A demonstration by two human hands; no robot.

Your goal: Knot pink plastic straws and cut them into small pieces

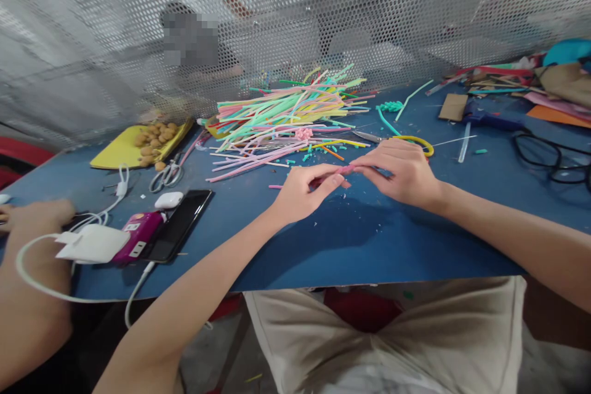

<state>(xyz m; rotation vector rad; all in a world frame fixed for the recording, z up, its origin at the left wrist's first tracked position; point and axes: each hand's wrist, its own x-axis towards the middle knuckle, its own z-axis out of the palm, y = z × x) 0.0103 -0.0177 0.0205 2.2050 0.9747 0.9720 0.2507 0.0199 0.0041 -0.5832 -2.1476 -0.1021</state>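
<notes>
Head view: pink piece (344, 170) held b/w both hands, just above blue table (305, 258); clock dirs. taken from piece, 12 = away from wearer.
L hand (307, 188): at 8, thumb & fingertips pinched on piece.
R hand (401, 172): at 3, fingertips pinched on opp. end.
Pink piece, feel: prob. v. light, soft, bendy; low slip; may kink if forced. Take hold near ends w/ fingertips; avoid crushing middle.
Pink piece, form: mostly covered by fingers; full length & any twist can't be told.
Pink tip (275, 186): at 9, beside L hand; can't tell if same piece.
Scissors (431, 149): at 2, yellow handle part-hidden behind R hand.
Stem pile (281, 114): at 11, overlapping; single stems hard to trace.
Other person's arm (28, 332): at 8, cut off by frame edge.
Mesh panel (392, 18): at 12; shapes behind unclear.
</notes>
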